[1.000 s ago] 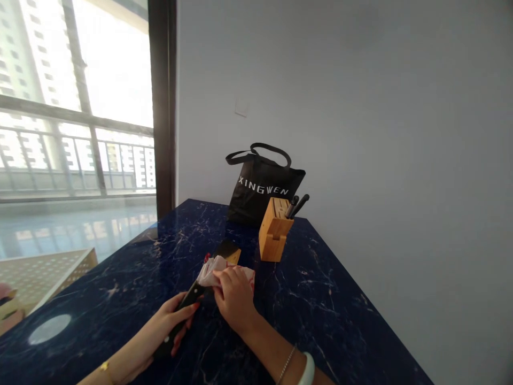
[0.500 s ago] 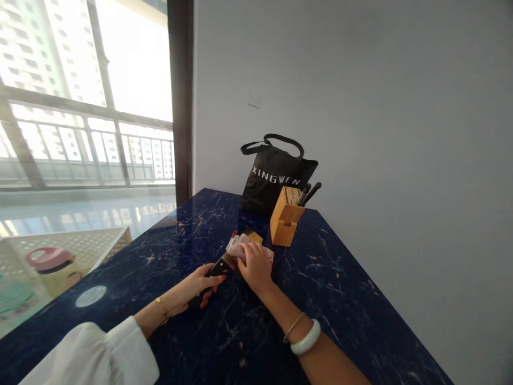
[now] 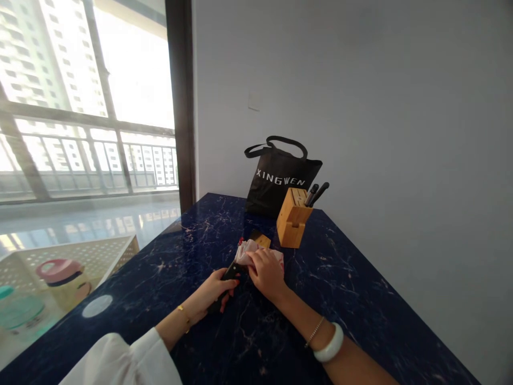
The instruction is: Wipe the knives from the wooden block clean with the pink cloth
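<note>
Head view: left hand [image 3: 216,287] grips one knife [image 3: 231,271], right fingers [image 3: 256,258] grasp one cloth [image 3: 247,249]; one block [image 3: 292,222] holds two handles [image 3: 321,193], one basket [image 3: 114,255] two bottles [image 3: 67,286].

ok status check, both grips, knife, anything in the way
Left grip around black knife handle; right grip on pale cloth at its far end; wooden knife block stands beyond, untouched.

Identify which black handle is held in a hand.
The knife handle gripped by the left hand; the other two handles stick up from the wooden block.
</note>
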`<state>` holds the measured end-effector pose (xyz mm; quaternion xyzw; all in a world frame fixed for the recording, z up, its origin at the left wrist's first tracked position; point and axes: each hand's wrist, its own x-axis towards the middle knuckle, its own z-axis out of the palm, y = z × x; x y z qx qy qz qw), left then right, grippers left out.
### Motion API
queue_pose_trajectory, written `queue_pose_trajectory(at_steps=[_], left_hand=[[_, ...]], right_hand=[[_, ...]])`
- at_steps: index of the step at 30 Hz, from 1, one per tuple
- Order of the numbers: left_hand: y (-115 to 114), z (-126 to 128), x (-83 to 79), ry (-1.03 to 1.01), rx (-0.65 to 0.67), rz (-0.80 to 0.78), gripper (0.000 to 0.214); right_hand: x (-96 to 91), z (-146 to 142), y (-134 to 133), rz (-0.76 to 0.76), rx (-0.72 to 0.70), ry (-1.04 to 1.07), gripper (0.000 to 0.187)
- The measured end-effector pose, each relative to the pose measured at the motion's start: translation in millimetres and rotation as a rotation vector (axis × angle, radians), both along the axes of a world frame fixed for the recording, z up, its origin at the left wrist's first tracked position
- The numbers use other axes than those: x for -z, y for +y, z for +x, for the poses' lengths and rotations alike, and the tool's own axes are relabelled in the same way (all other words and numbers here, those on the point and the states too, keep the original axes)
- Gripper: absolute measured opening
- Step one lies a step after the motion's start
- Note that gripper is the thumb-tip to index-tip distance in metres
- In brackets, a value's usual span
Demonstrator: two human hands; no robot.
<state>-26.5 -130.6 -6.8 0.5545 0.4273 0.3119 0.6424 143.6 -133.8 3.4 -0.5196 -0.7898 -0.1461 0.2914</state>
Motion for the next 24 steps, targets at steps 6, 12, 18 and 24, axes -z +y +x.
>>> queue_pose_trajectory(at_steps=[6,12,18,24], left_hand=[[1.1,-0.1,5.7,-0.074,-0.019,-0.031,0.042],[-3.7,0.0,6.8,-0.032,-0.045,-0.023,0.044],[-3.7,1.1,5.7,-0.027,-0.039,-0.007,0.045],[-4.7,3.7,-0.6,0.033,-0.040,0.015,0.046]], right_hand=[[-3.4,-0.6,1.6,0.033,0.042,-0.064,0.029],[-6.6,2.3,6.4,0.060,0.098,-0.032,0.026],[-8.0,-4.7,0.3,0.050,-0.015,-0.064,0.028],[-7.2,-5.9,-2.9,0.040,-0.054,-0.086,0.028]])
